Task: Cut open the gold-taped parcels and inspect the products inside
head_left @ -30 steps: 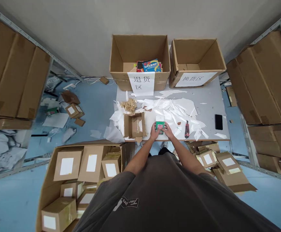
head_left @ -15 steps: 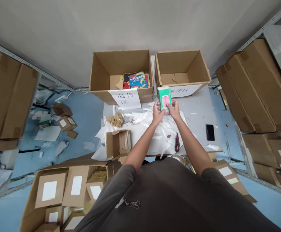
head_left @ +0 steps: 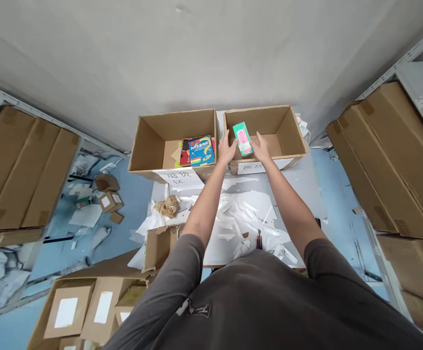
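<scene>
A small green box with a pink picture [head_left: 242,139] is inside the right-hand cardboard carton [head_left: 294,136], tilted a little. My left hand [head_left: 227,149] is to its left over the carton's near corner, fingers spread, thumb close to the box's edge. On the other side my right hand [head_left: 261,148] reaches over the front wall, open, with its fingertips near the box. Neither hand is closed around it. A white paper sign with handwritten characters [head_left: 255,166] hangs on this carton's front.
Left of it, another carton [head_left: 149,146] holds several books [head_left: 201,150] and bears a paper sign [head_left: 179,178]. Paper scraps [head_left: 233,214], crumpled brown paper [head_left: 167,206], a small carton [head_left: 156,249] and a utility knife [head_left: 259,239] lie on the table. Boxes on shelves flank both sides.
Both hands have moved forward from above the table into the right carton with the green box. They have let go of it, and the view has tilted up.
</scene>
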